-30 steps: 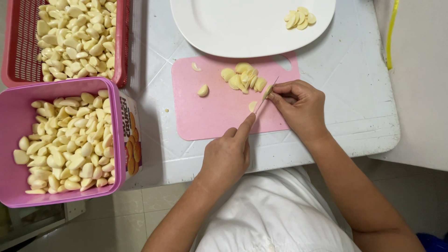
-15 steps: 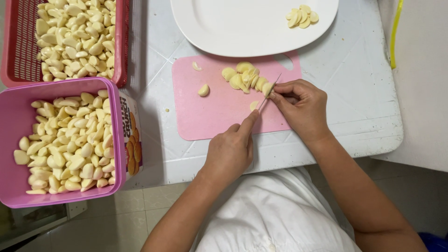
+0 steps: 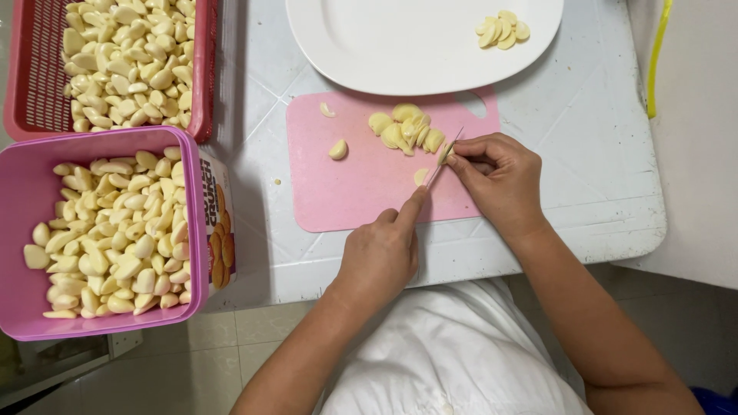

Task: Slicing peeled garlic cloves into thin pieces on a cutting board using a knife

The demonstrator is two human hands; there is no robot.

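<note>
A square pink plastic tub (image 3: 23, 230) at near left brims with peeled garlic cloves (image 3: 115, 230). Beyond it, a red mesh basket (image 3: 201, 69) holds more. The white oval plate (image 3: 400, 46) at the far side carries a few garlic slices (image 3: 501, 32). On the pink cutting board (image 3: 354, 192) on the white counter (image 3: 584, 154), the left hand (image 3: 380, 257) grips a small knife (image 3: 443, 156), forefinger along the blade; the right hand (image 3: 500, 180) pinches a clove (image 3: 444, 152) beside a slice pile (image 3: 406, 129). Compared with half a second ago, nothing has visibly shifted.

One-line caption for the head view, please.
Left hand slices a garlic clove with a knife; right hand steadies it.
</note>
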